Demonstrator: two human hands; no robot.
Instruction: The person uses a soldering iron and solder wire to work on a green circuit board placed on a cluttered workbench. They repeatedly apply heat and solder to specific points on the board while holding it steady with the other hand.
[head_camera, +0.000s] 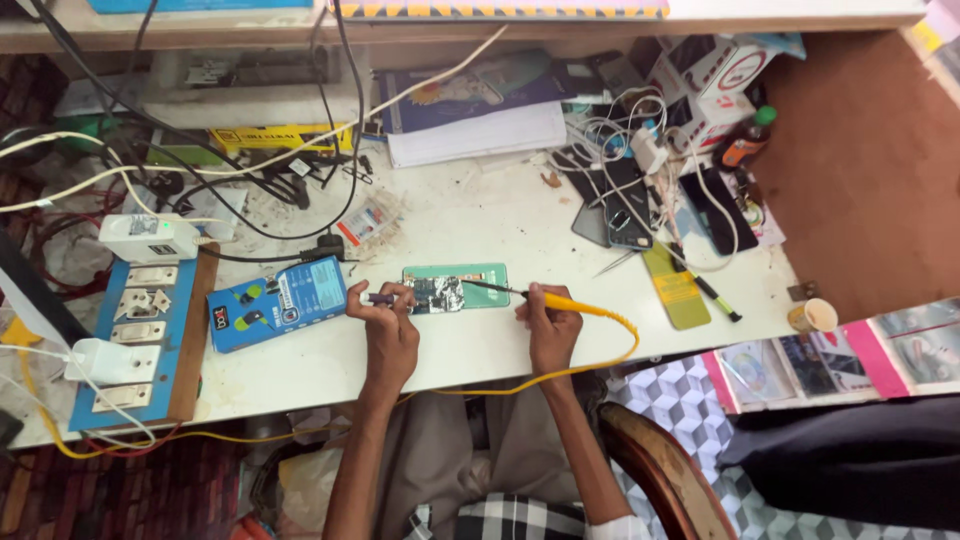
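The opened phone (455, 288), green-backed, lies mid-bench with bare white worktop (480, 345) between it and the near edge. The right hand (551, 325) grips a yellow soldering iron (560, 300), tip on the phone; the left hand (385, 320) pinches a small dark tool (382, 298) at the phone's left edge. One blue box (278, 302) sits just left; several phones (620, 215) and tangled cables (640, 140) crowd the right; one paper cup (815, 316) stands at the far right edge.

Opened phone (455, 288) on the bench (480, 225) (box (279, 303) left, soldering iron (560, 298) right)
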